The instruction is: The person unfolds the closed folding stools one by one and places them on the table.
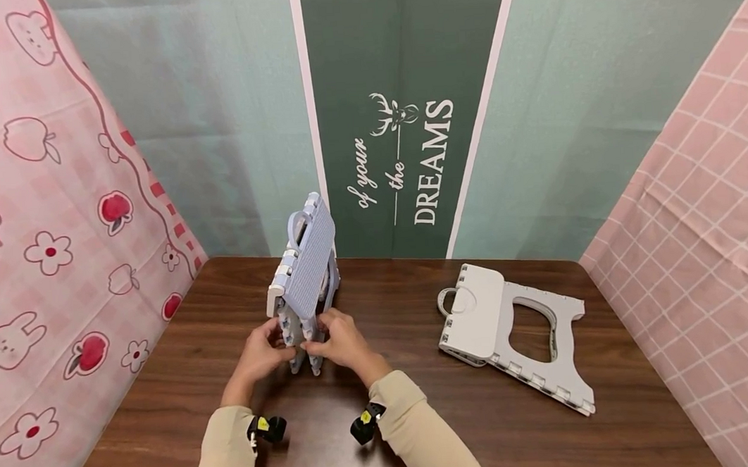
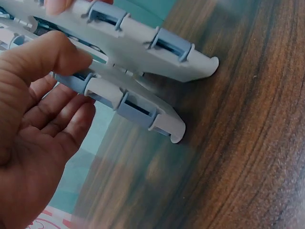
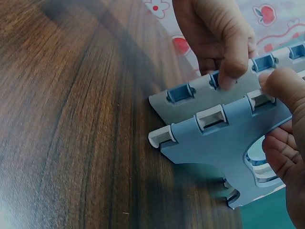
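Blue-and-white folding stool (image 1: 309, 265) stands upright, legs slightly parted, at eight o'clock from the head view's centre; a white stool (image 1: 485, 312) lies flat at four. The left hand (image 1: 262, 352) pinches the pale leg panel (image 2: 105, 93), the right hand (image 1: 346, 339) the blue leg panel (image 3: 209, 138). Adjusting the legs' spread seems in hand; next likely calls for matched effort from both hands.

There is one blue-and-white folding step stool (image 1: 309, 273) and one white folding step stool (image 1: 487, 312), so two in total. One left hand (image 1: 258, 354) and one right hand (image 1: 343, 341) make two also. I count two beige sleeves (image 1: 225, 449), two black wrist cameras (image 1: 278, 429), one wooden table (image 1: 550, 436) and one printed deer head (image 1: 399, 115).
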`<move>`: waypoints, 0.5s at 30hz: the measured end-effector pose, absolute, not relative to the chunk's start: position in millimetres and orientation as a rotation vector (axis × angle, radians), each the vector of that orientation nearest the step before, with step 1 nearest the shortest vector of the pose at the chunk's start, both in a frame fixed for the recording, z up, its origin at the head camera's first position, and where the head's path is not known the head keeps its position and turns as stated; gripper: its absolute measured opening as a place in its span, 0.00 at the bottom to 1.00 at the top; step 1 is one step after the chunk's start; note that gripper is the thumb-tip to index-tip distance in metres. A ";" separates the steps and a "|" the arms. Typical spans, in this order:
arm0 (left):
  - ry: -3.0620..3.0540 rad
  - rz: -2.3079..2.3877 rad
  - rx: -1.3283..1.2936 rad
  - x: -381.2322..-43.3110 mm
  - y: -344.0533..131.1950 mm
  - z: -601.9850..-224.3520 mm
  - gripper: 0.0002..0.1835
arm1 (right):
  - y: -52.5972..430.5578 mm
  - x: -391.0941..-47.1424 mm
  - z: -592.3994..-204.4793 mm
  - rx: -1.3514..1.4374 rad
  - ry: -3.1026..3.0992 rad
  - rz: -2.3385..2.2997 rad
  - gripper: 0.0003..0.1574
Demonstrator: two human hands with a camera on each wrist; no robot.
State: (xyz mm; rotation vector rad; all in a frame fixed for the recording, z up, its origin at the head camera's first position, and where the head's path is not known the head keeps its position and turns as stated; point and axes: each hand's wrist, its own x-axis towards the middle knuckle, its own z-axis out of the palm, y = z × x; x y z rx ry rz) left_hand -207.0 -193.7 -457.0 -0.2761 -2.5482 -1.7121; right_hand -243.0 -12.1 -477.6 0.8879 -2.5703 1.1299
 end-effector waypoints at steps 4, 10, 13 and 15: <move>-2.528 -1.717 -0.289 -209.9 -198.1 -463.7 0.22 | -10.6 -242.9 -476.9 0.898 -2.568 1.135 0.18; -2.525 -1.735 -0.243 -220.9 -209.0 -488.2 0.24 | -9.1 -244.1 -477.5 0.922 -2.548 1.132 0.17; -2.523 -1.733 -0.240 -221.2 -211.1 -490.8 0.24 | -7.2 -244.4 -478.1 0.926 -2.545 1.148 0.17; -2.529 -1.728 -0.235 -218.7 -210.2 -485.5 0.23 | -5.3 -244.6 -478.7 0.922 -2.541 1.167 0.17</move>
